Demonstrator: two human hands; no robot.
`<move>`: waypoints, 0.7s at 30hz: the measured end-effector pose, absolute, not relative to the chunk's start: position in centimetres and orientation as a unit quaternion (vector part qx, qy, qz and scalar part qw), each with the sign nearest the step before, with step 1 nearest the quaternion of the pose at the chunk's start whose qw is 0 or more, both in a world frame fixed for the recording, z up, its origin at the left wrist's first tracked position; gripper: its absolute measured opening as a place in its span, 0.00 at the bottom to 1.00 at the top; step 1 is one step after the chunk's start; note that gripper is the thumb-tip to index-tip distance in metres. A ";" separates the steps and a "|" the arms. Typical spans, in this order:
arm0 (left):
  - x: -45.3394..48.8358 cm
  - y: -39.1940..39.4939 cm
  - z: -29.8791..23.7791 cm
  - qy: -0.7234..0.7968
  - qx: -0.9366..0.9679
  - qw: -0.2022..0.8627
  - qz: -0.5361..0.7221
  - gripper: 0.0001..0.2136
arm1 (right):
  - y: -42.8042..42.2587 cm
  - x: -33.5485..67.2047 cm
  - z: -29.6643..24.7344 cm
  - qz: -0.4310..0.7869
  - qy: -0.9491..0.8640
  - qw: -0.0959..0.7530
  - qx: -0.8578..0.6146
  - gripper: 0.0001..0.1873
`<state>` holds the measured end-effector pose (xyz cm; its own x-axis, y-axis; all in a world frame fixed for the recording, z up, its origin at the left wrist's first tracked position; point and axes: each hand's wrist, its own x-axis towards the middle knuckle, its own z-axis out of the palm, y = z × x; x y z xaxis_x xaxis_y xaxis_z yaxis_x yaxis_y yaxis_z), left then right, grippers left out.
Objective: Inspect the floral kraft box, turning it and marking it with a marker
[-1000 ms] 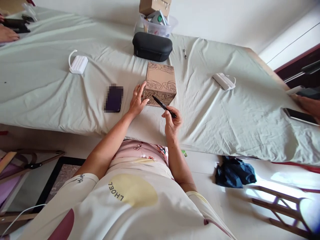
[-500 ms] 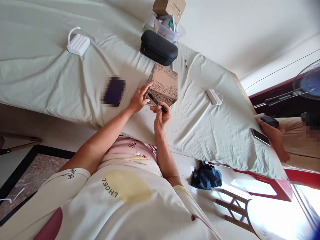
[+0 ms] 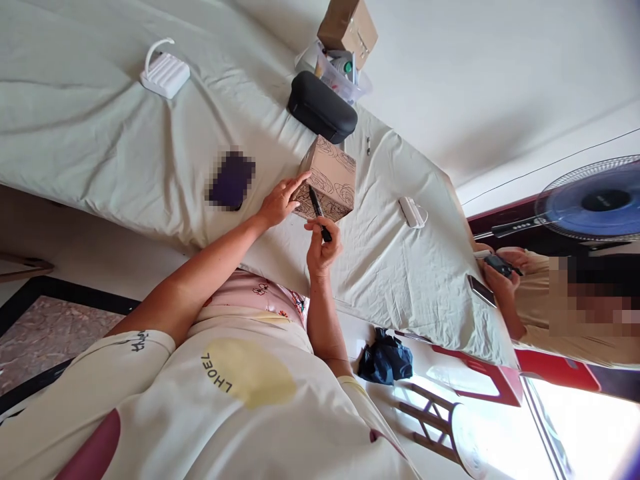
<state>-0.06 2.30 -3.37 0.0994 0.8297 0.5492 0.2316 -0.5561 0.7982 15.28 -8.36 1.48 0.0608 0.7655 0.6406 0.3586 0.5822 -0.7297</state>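
Note:
In front of me on the cloth stands a brown cardboard box (image 3: 334,175) with dark swirling line drawings on its top and front faces. My right hand (image 3: 324,247) grips a black marker pen (image 3: 318,208), its tip at the box's upper front edge; I cannot tell whether it touches. My left hand (image 3: 281,200) rests against the box's left side with the fingers stretched out and apart, holding nothing.
A black hard case (image 3: 323,107) lies just behind the box. Beyond it are a plastic tub (image 3: 340,81) and another carton (image 3: 350,30). White power strips (image 3: 167,75) (image 3: 412,212) lie left and right. At the right, a person (image 3: 535,300) sits near a phone (image 3: 482,291).
The view has turned, so more of the person and fan shows at right. The marker now points more steeply, its tip shifted along the box edge. My left hand stays at the box.

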 end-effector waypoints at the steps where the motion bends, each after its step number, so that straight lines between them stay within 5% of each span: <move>1: -0.1 2.2 -3.3 0.387 0.695 0.268 0.544 0.37 | -8.5 15.4 1.7 0.163 -0.665 0.594 -0.421 0.16; 10: -0.2 2.3 -3.8 0.419 0.671 0.266 0.551 0.43 | -1.8 24.9 6.0 -0.067 -0.611 0.611 -0.498 0.24; 21: -1.5 0.3 -2.0 0.481 0.634 0.150 0.586 0.33 | 0.7 27.7 0.0 0.013 -0.622 0.261 -0.738 0.21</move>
<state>-1.50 0.34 -1.99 -0.1498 0.7864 0.5993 0.4339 -0.4924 0.7545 27.66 0.73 0.04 0.2271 0.9246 0.3059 0.9113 -0.0910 -0.4015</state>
